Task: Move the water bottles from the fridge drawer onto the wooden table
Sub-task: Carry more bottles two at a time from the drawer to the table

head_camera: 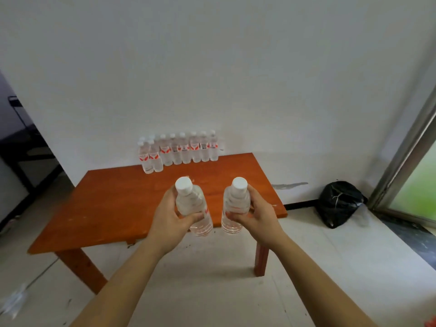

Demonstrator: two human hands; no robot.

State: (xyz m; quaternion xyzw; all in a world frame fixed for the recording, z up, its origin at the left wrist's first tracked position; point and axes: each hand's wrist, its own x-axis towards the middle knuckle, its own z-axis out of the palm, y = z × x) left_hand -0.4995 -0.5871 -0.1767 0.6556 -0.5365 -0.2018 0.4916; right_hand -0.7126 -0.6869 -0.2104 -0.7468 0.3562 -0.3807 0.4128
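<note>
My left hand (168, 218) grips a clear water bottle (191, 204) with a white cap and red label. A second such bottle (236, 205) is held upright in my right hand (258, 214). Both bottles hang over the near edge of the orange-brown wooden table (113, 206). Along the table's far edge, against the white wall, stands a row of several water bottles (179, 151) with red labels; two of them stand slightly forward at the row's left end. The fridge drawer is out of view.
A black plastic bag (338, 202) lies on the floor to the right of the table, near a metal door frame (405, 156). A dark doorway with a black frame (21, 149) opens at the left. Pale tiled floor surrounds the table.
</note>
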